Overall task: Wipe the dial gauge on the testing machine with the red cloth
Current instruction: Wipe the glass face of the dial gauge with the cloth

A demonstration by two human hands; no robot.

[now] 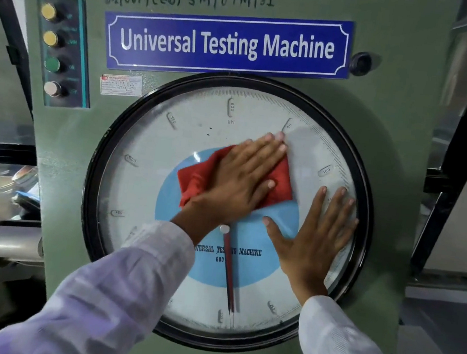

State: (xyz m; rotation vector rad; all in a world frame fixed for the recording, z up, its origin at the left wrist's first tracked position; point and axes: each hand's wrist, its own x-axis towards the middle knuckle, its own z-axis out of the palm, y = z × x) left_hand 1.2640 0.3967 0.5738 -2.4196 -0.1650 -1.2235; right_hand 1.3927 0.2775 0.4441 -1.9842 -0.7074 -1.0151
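Left hand (244,175) flat on cloth (280,182) at dial gauge (143,183) centre, right hand (315,234) beside it.

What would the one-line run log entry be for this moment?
phase: wiping | left hand: flat, pressing red cloth on gauge above centre | right hand: open, flat on glass, right side | needle: pointing down

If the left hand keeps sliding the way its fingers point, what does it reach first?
The left hand, flat on the red cloth, points up-right. First it would likely cross the 50 mark on the dial gauge, then the black rim.
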